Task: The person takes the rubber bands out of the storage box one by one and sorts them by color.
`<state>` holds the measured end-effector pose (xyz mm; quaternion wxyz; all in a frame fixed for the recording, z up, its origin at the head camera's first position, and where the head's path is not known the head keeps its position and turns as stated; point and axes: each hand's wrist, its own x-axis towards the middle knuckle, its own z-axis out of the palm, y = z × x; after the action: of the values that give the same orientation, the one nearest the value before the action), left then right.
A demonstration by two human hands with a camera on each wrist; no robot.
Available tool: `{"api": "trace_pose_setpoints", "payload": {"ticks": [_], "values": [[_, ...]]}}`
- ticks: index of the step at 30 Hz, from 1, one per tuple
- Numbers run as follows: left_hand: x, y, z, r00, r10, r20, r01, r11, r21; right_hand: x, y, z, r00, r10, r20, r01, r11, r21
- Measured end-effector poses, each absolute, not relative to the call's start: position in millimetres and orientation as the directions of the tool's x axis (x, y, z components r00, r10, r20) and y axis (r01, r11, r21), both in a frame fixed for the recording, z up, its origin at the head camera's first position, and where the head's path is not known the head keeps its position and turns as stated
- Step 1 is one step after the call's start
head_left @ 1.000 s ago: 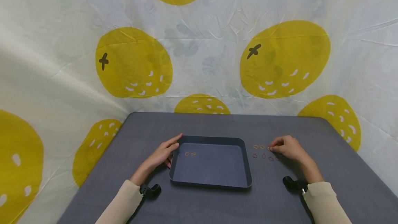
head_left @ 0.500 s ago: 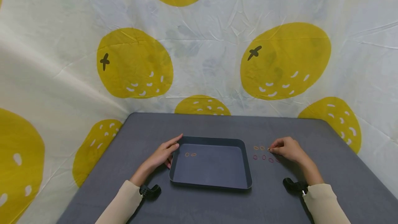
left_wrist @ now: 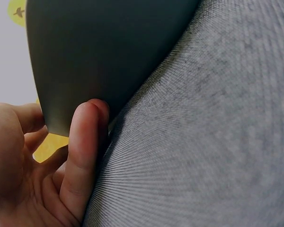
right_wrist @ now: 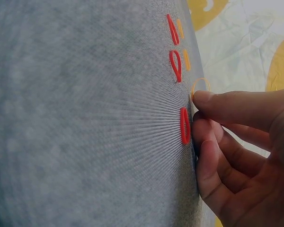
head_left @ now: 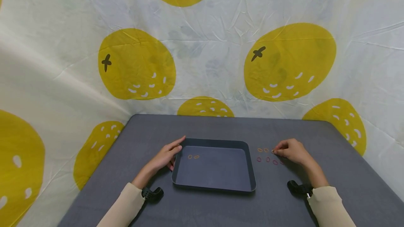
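Observation:
At the left of a dark grey tray (head_left: 217, 172), my left hand (head_left: 163, 157) grips its wall, thumb by the rim and other fingers against the outside. The left wrist view shows fingertips pressed to the tray's outer wall (left_wrist: 99, 56). My right hand (head_left: 291, 150) is low over the table on the right, pinching a yellow rubber band (right_wrist: 200, 79) between thumb and fingertips; its loop stands up above the thumb. Beside that hand lie two more yellow rubber bands (right_wrist: 187, 60) and several red rubber bands (right_wrist: 182, 125), one partly hidden by the hand in the head view.
Inside the tray, near its back left corner, lie two orange-yellow rubber bands (head_left: 196, 157). The table (head_left: 214, 209) has a grey cloth surface. A white curtain (head_left: 208, 59) with yellow fruit prints hangs behind it. Each wrist wears a black camera strap (head_left: 153, 194).
The head view has tilted slightly, shifting the scene down a little. Both hands stay in place, the left on the tray and the right at the yellow rubber band.

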<state>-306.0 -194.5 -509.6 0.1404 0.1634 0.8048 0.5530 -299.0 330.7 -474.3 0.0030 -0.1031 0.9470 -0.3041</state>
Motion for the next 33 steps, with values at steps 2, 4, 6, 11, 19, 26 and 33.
{"api": "trace_pose_setpoints", "payload": {"ticks": [2, 4, 6, 11, 19, 26, 33], "values": [[-305.9, -194.4, -509.7, -0.908, 0.418, -0.045, 0.108, 0.336, 0.936, -298.4, 329.6, -473.3, -0.980, -0.191, 0.055, -0.187, 0.793, -0.579], [-305.8, -194.4, -510.0, -0.908, 0.417, -0.044, 0.109, 0.336, 0.936, -298.2, 329.2, -473.0, -0.979, -0.193, 0.058, -0.191, 0.793, -0.579], [-305.9, -194.7, -510.5, -0.908, 0.417, -0.041, 0.111, 0.334, 0.936, -298.1, 329.0, -472.9, -0.980, -0.189, 0.058, -0.187, 0.793, -0.580], [-305.7, -195.2, -511.5, -0.910, 0.413, -0.044, 0.109, 0.340, 0.934, -298.7, 329.6, -473.8, -0.981, -0.187, 0.058, -0.185, 0.790, -0.585], [-304.2, -194.1, -510.0, -0.913, 0.404, -0.052, 0.100, 0.347, 0.933, -299.6, 329.3, -475.9, -0.980, -0.192, 0.056, -0.187, 0.787, -0.587], [-304.7, -193.7, -508.7, -0.914, 0.403, -0.053, 0.098, 0.346, 0.933, -299.4, 329.0, -474.9, -0.981, -0.189, 0.048, -0.181, 0.782, -0.596], [-305.6, -193.5, -509.2, -0.912, 0.408, -0.054, 0.100, 0.347, 0.932, -299.9, 327.4, -473.6, -0.979, -0.196, 0.060, -0.193, 0.780, -0.596]]}}
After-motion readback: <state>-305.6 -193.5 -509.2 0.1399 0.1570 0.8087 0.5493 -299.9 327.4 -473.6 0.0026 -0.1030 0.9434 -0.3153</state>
